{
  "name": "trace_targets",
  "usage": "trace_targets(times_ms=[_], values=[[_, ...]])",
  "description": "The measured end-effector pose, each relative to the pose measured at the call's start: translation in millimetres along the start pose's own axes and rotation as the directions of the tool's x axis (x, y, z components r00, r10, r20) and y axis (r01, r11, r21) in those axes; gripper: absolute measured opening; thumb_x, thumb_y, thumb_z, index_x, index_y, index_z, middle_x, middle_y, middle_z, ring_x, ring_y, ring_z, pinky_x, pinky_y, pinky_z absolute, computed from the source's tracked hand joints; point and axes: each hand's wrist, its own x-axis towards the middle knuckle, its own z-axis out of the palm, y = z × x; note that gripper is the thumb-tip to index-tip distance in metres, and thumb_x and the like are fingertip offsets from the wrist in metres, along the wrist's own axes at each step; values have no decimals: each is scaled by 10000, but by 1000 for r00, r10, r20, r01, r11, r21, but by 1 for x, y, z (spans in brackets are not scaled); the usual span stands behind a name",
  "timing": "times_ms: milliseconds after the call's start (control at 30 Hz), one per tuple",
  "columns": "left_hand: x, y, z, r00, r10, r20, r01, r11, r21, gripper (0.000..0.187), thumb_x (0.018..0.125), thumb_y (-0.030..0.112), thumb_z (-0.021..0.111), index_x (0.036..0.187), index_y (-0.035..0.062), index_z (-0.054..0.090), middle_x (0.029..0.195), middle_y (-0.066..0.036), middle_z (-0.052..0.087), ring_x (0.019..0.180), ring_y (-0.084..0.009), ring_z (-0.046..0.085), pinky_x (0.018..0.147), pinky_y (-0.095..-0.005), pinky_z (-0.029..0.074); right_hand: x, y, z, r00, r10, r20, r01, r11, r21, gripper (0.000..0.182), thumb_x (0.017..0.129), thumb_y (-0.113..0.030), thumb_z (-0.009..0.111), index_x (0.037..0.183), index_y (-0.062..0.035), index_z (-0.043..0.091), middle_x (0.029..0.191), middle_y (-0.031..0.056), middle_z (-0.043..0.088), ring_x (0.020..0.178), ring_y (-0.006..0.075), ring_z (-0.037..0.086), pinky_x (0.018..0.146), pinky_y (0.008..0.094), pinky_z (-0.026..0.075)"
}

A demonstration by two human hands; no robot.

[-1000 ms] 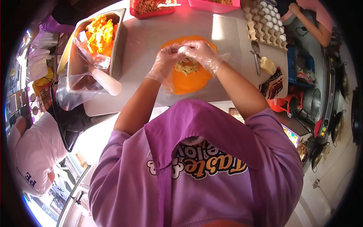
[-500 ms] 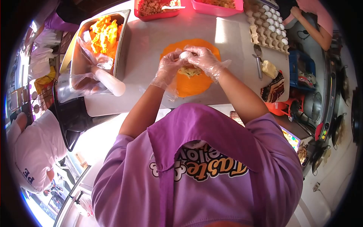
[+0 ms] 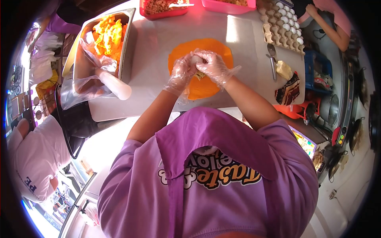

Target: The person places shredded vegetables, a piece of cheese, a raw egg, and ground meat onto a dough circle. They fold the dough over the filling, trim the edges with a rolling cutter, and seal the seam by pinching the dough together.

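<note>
Both forearms (image 3: pixel 154 112) angled forward and inward, left hand (image 3: pixel 183 68) and right hand (image 3: pixel 212 65) curled close together

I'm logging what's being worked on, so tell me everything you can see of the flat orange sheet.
The orange sheet is thin, roughly round and dough-like, with an uneven edge. It lies flat on the grey tabletop. Pale shreds rest on it. The gloved left hand and right hand hide part; whether they touch it is unclear.

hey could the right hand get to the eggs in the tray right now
Probably, with a stretch: only bare table and empty cups lie between the right hand and those eggs, though it holds another egg.
</note>
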Motion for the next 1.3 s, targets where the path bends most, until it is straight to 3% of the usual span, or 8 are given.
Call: trace_targets(times_ms=[233, 300, 633, 800, 900, 933, 1000, 1300], values=[[1, 6, 3, 986, -167, 23, 168, 959, -227, 180, 896, 92, 553, 1056, 11, 569, 926, -10, 565, 868, -95, 516, 796, -243, 436, -1, 9, 4, 993, -76, -88, 72, 996, -50, 376, 712, -143, 683, 1073, -45, 650, 931, 170, 638, 871, 298, 629, 796, 359, 494], [3, -3, 7, 968, -249, 14, 229, 865, -446, 226, 940, 175, 439, 980, 11, 588, 848, -3, 548, 742, -51, 505, 582, -152, 363, -1, 9, 5, 991, -86, -102, 79, 994, -69, 370, 712, -145, 680, 1068, -46, 653, 925, 174, 641, 869, 301, 629, 797, 360, 495], [1, 14, 16, 956, -292, -21, 209, 732, -649, 191, 849, 125, 593, 1002, 13, 576, 893, -23, 552, 810, -111, 506, 737, -279, 438, -1, -7, 0, 998, 47, -29, -51, 988, -146, 378, 747, -37, 646, 1118, 25, 609, 1136, 189, 616, 1060, 272, 602, 915, 319, 471], [1, 6, 13, 998, -34, -62, 21, 982, -190, 264, 951, 191, 459, 1070, -32, 533, 992, -62, 581, 898, -131, 550, 798, -261, 461, 1, 5, 7, 992, -62, -107, 45, 987, -157, 355, 735, -88, 651, 1082, -16, 633, 1005, 193, 637, 950, 312, 622, 842, 344, 491], [4, 2, 19, 962, -237, -139, 157, 890, -429, 179, 870, 147, 568, 989, 13, 566, 897, -186, 593, 775, -331, 552, 737, -356, 453, 2, 12, 6, 985, -104, -136, 83, 985, -151, 337, 735, -139, 658, 1061, -56, 653, 916, 193, 652, 871, 329, 641, 782, 356, 507], [3, 3, 16, 962, -237, -138, 157, 889, -429, 179, 870, 147, 568, 989, 13, 566, 897, -186, 593, 775, -331, 552, 737, -356, 453, 3, 13, 4, 994, -43, -101, 28, 990, -137, 341, 745, -136, 661, 1075, -52, 649, 939, 189, 655, 886, 314, 647, 788, 345, 506], [3, 9, 5, 994, -51, -92, 61, 991, 116, 190, 899, 179, 552, 948, -3, 563, 835, -153, 613, 717, -257, 555, 718, -347, 458, 4, 15, -1, 997, 10, -75, -12, 999, -32, 333, 774, -134, 657, 1092, -35, 641, 974, 173, 661, 906, 275, 650, 803, 327, 502], [2, 13, -3, 989, -148, -21, 149, 973, 178, 302, 942, 298, 500, 988, 14, 589, 820, -141, 634, 741, -165, 562, 735, -332, 461, 9, 21, -13, 980, 167, 110, -196, 914, 356, 309, 876, -118, 614, 1145, 34, 602, 1134, 114, 623, 1028, 143, 579, 898, 262, 452]])
